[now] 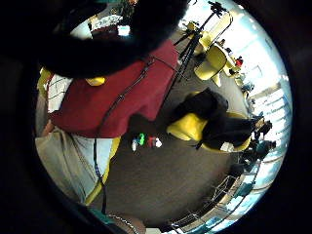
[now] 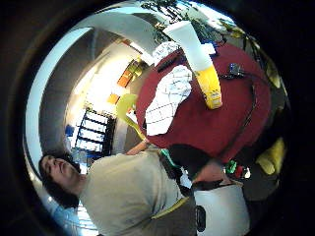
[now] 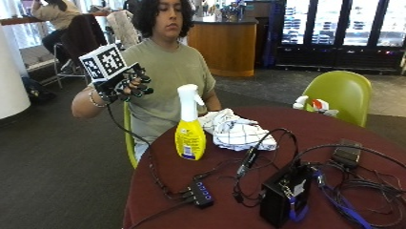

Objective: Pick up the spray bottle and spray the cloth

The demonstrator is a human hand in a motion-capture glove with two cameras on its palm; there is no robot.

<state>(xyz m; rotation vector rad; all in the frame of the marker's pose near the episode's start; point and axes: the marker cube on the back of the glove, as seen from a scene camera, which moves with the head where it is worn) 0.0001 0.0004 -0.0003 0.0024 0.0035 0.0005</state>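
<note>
Gloved right hand point(image 3: 126, 85) raised off the table's edge, fingers loosely curled, holding nothing. Yellow plastic spray bottle with white trigger head point(image 3: 189, 125) stands upright near the round red table's point(image 3: 355, 138) edge nearest the person. White checked cloth point(image 3: 236, 130) lies crumpled just beside it. Thumb-side palm view alone shows bottle point(image 2: 202, 61) and cloth point(image 2: 167, 98) from above.

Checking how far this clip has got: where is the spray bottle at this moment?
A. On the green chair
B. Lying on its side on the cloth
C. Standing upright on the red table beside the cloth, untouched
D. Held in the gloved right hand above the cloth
C: the spray bottle stands upright on the red table next to the cloth, while the gloved right hand is raised off to the side, holding nothing.
</note>
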